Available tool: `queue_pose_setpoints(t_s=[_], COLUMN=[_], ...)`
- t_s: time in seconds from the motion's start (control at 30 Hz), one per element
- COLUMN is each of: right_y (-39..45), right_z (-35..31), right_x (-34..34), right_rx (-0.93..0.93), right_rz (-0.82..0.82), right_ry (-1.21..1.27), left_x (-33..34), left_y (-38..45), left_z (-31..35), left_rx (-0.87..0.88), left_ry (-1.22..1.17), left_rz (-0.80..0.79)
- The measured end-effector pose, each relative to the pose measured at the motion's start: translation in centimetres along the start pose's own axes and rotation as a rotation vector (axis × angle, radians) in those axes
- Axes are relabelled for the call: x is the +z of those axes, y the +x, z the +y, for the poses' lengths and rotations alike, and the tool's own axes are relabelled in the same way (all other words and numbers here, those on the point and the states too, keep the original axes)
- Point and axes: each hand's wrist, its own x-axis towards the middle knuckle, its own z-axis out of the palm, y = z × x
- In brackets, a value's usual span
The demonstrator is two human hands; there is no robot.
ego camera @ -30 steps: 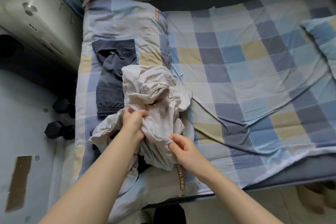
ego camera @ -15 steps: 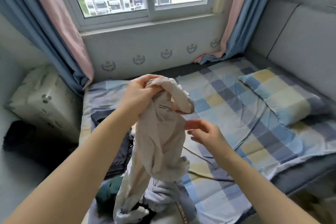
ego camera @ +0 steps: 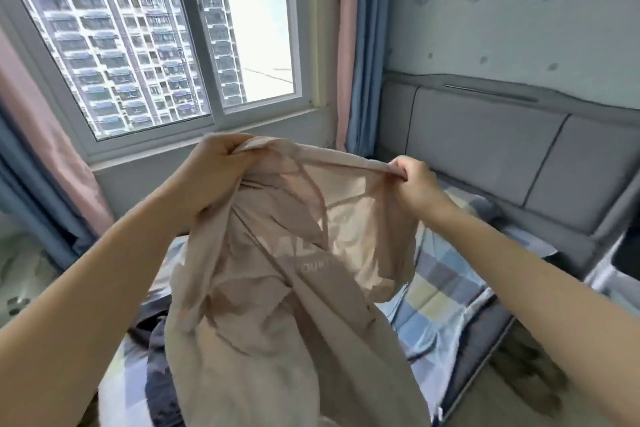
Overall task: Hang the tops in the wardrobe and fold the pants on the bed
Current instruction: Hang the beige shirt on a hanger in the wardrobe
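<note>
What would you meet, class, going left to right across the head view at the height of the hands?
Pink curtain → left hand → beige top stretched between both hands → right hand → grey padded headboard.

We hold the top (ego camera: pixel 277 253) up between our hands, the left hand (ego camera: pixel 211 173) at its left edge and the right hand (ego camera: pixel 414 184) at its right. It hangs over the bed (ego camera: pixel 446 291), where pants (ego camera: pixel 156 350) lie near left. The window (ego camera: pixel 156 38) stands far left and the headboard (ego camera: pixel 502 156) far right.

A home bedroom. A bed (ego camera: pixel 446 291) with checked bedding and a padded grey headboard (ego camera: pixel 485 156) fills the right, and a curtained window (ego camera: pixel 152 45) at upper left faces apartment towers.
</note>
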Motion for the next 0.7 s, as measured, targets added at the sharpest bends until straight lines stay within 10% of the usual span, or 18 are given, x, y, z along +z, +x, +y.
queue_pose_setpoints(t_s=[0.23, 0.5, 0.7], right_y=[-4.2, -12.6, -18.2], right_z=[-3.3, -3.6, -4.8], right_x=[-9.1, -18.0, -23.2], right_rx=[-0.010, 0.298, 0.104], right_rz=[0.240, -0.023, -0.052], right_ry=[0.068, 0.214, 0.275], left_x=[3.7, 12.2, 21.1], left_y=[-0.7, -0.8, -0.8], left_z=[-1.2, 0.0, 5.4], left_rx=[-0.016, 0.107, 0.248], left_ry=[0.066, 0.214, 0.111], left_rz=[-0.160, -0.318, -0.420])
